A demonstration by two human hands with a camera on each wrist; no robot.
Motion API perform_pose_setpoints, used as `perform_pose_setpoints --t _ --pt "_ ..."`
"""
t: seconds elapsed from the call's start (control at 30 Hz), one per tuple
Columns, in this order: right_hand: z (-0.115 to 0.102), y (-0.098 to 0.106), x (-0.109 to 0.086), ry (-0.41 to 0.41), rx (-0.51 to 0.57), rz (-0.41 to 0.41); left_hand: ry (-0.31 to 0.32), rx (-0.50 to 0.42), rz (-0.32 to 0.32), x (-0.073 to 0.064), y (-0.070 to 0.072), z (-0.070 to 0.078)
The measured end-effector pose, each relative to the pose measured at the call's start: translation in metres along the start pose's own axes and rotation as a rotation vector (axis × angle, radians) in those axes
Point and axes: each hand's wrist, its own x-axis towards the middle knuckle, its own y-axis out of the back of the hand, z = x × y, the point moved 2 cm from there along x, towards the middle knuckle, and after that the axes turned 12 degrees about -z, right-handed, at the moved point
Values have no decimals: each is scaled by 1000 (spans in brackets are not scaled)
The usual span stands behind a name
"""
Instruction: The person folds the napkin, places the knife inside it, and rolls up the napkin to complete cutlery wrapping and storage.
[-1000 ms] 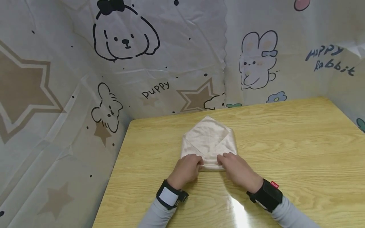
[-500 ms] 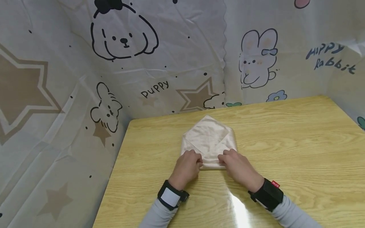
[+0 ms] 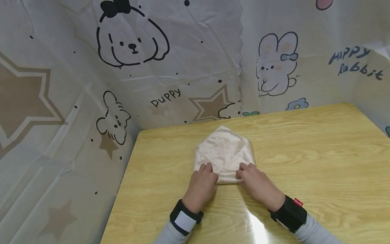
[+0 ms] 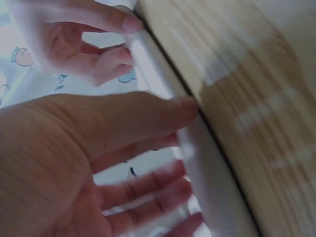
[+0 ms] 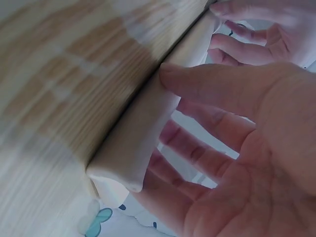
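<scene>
A pale beige satin cloth (image 3: 223, 149) lies folded on the wooden table, its far end coming to a point and its near edge straight and thick. My left hand (image 3: 201, 184) holds the left part of that near edge, with the thumb low at the front and the fingers over the top. At the right part, my right hand (image 3: 259, 186) grips the same edge in a like way. In the left wrist view, the thumb presses the rolled edge of the cloth (image 4: 197, 158) close to the tabletop. The right wrist view shows the edge's rounded end (image 5: 123, 158) beside the fingers.
The wooden table (image 3: 313, 152) extends to both sides of the cloth. Behind it and along the left hangs a white printed sheet (image 3: 189, 61) with cartoon animals and stars. Black bands (image 3: 289, 213) circle both wrists over grey sleeves.
The hands stay at the near edge; the right one has shifted slightly rightward. Left fingers now reach a bit farther over the cloth. The crease line along the near edge no longer shows.
</scene>
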Motion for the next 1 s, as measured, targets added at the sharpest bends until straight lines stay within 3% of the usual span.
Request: perform_pose_setpoints --t 0.2,0.37,0.7,1.0 --pt "-2 -3 1 25 -113 56 -100 -19 78 2 -4 -6" --pt "-5 -6 1 11 -206 89 -129 13 104 5 -8 -8" --pt "-3 -5 3 31 -200 107 -124 -8 93 4 -9 -8" --pt "8 -3 5 50 -190 123 -177 -46 53 6 -7 -14"
